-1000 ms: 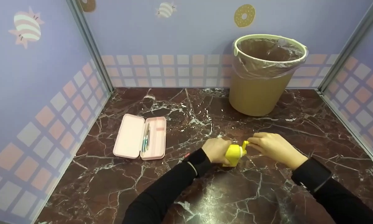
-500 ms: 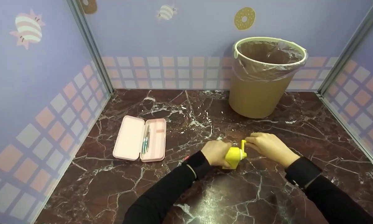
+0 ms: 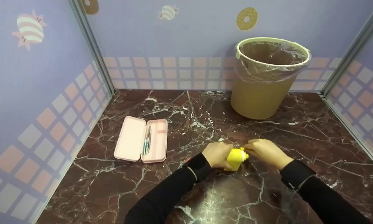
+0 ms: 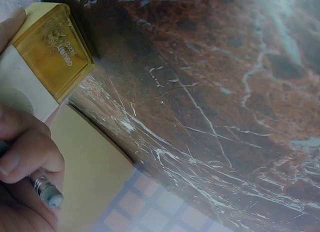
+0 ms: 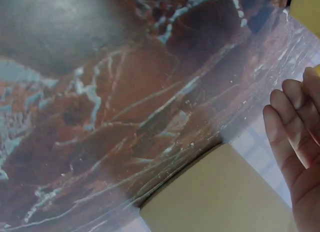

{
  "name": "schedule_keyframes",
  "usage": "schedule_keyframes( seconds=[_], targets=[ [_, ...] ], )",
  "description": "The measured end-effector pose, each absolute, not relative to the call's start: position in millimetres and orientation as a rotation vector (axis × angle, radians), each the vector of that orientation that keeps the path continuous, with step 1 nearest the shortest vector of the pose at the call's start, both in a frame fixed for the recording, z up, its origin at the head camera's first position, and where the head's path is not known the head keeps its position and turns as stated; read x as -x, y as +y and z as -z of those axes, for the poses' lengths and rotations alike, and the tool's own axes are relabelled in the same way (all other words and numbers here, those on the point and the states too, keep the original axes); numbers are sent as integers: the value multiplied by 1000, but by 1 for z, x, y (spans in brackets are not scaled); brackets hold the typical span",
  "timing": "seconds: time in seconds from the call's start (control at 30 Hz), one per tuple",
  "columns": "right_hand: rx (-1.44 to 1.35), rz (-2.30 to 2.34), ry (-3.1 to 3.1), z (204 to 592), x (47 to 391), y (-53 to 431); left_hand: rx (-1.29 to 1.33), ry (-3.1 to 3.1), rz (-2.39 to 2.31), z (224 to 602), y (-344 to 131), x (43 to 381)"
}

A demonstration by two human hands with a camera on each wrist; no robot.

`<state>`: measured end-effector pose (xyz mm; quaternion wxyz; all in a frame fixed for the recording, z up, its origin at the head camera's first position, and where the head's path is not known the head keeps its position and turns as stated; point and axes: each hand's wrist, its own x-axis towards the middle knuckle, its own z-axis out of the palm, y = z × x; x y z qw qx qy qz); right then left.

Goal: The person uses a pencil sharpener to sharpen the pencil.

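Note:
In the head view, my left hand (image 3: 217, 154) grips a yellow hand-crank pencil sharpener (image 3: 235, 159) low over the marble tabletop. The left wrist view shows its see-through drawer (image 4: 57, 54) with shavings inside. A pencil's eraser end (image 4: 50, 196) with a metal band pokes out between the curled fingers of that hand; the rest of the pencil is hidden. My right hand (image 3: 266, 151) pinches the yellow crank handle (image 3: 242, 148) on the sharpener's right side. Only a sliver of yellow shows at its fingertips in the right wrist view.
An open pink pencil case (image 3: 157, 146) holding several pencils lies to the left. A beige bin (image 3: 256, 99) lined with a clear bag stands at the back right. Pale crumbs are scattered mid-table, and a small red item (image 3: 187, 160) shows by the left cuff. Patterned panels enclose three sides.
The crank handle has turned from standing upright to lower against the sharpener, and my right hand has moved down and slightly left with it. My left hand stays nearly still on the sharpener.

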<state>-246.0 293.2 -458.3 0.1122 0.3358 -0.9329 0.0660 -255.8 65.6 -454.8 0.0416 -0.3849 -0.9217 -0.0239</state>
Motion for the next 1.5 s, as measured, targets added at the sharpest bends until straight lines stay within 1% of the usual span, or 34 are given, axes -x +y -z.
schedule_keyframes(
  seconds=[0.33,0.6,0.93,1.17,1.5],
  targets=[
    [-1006,-230,-2687,472,240,295,1158,-2843,112,455,64,255],
    [-945,-256,-2694,483,231,295,1137,-2829,136,456,64,253],
    [-1007,-311,-2640,489,213,293,1096,-2839,124,454,67,251],
    [-1072,-285,-2633,486,198,291,1091,-2852,120,455,67,252],
    [-1128,-202,-2576,470,176,289,1083,-2882,144,455,66,254]
  ],
)
